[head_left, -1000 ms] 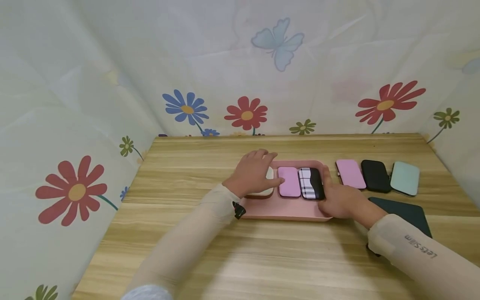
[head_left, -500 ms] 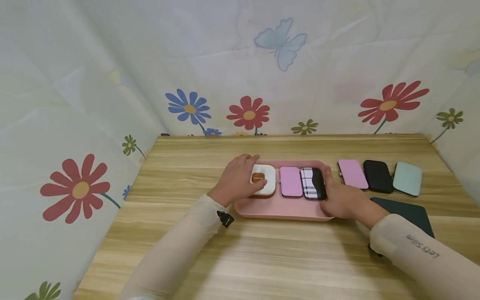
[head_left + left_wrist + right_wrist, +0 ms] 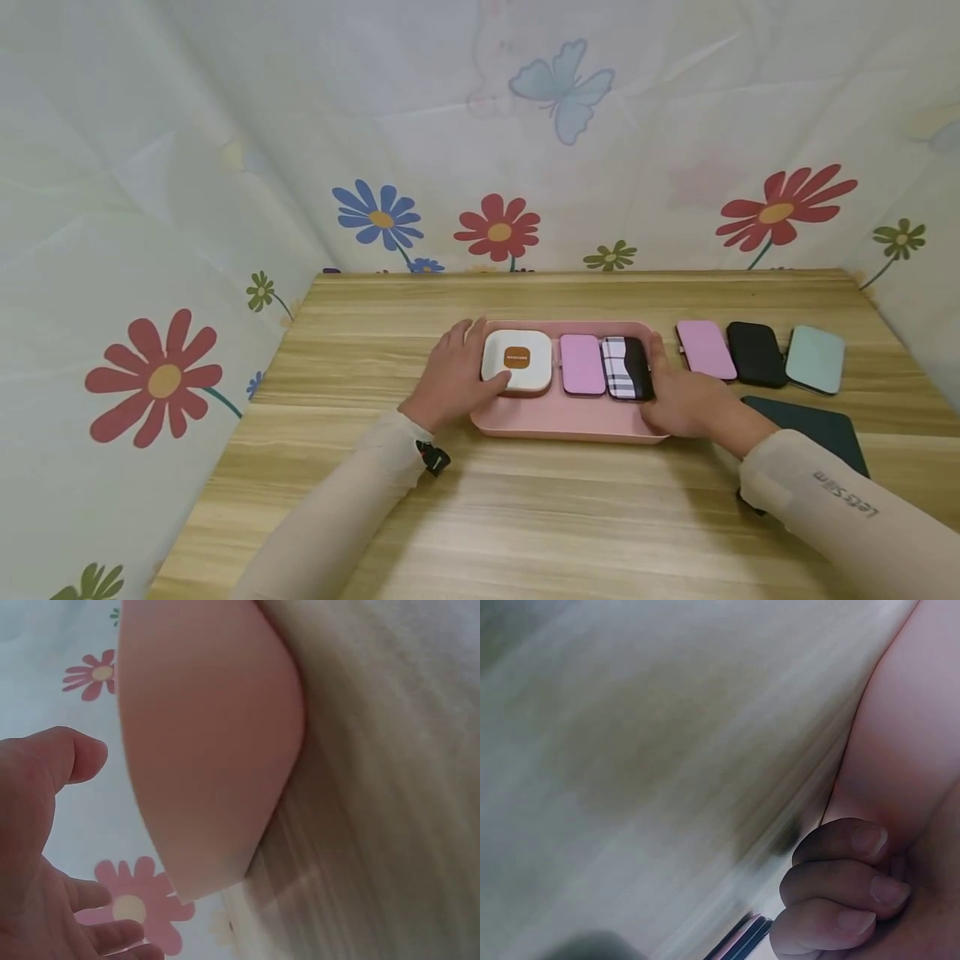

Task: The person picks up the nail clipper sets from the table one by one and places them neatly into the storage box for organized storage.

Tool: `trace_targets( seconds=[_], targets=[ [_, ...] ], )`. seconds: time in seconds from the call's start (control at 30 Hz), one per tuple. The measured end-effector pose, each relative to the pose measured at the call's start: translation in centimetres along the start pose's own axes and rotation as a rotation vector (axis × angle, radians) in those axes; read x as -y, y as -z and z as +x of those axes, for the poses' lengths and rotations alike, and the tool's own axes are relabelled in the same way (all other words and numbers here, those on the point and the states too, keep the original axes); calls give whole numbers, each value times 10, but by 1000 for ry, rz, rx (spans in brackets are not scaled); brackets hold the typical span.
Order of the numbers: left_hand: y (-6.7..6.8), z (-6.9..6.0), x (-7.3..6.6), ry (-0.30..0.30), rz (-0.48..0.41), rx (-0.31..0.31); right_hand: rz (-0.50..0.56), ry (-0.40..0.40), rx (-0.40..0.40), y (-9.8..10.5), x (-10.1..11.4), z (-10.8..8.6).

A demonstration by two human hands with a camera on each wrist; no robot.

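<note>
Pink tray point(image 3: 570, 422) on a wood table point(image 3: 525, 517)
There's a green pad point(image 3: 813, 427) off the tray's near right corner, partly hidden by a sleeve point(image 3: 817, 483). Right hand point(image 3: 690, 400) is over the tray's right edge, three fingers curled, can't tell if it's actually gripping. Left hand point(image 3: 453, 371) is at the left edge, fingers and thumb spread wide by the white case point(image 3: 517, 358). That, a pink case point(image 3: 582, 364) and a plaid case point(image 3: 626, 367) sit toward the tray's far edge. A black case point(image 3: 756, 354) is near the table's right edge, flowery cloth point(image 3: 420, 125) behind.
</note>
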State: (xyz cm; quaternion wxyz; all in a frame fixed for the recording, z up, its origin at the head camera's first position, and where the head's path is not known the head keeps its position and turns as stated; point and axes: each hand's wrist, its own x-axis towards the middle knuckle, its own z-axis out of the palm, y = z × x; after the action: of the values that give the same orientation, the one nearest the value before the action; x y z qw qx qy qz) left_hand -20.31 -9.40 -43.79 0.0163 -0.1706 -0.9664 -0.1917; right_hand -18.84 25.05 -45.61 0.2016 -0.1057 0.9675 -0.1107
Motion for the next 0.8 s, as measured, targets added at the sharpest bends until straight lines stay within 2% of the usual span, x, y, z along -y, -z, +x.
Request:
trace_targets(
  seconds=[0.17,0.43,0.6,0.8],
  targets=[
    [-9,-3,4,-2,6,5,-3,8,8,0,0,0],
    [-27,-5,14,41,42,37,-5,11,14,0,1,-1],
    [-27,-5,14,79,62,90,-7,7,16,1,1,-1],
    [-24,-4,12,95,70,156,2,11,14,2,1,-2]
  ],
)
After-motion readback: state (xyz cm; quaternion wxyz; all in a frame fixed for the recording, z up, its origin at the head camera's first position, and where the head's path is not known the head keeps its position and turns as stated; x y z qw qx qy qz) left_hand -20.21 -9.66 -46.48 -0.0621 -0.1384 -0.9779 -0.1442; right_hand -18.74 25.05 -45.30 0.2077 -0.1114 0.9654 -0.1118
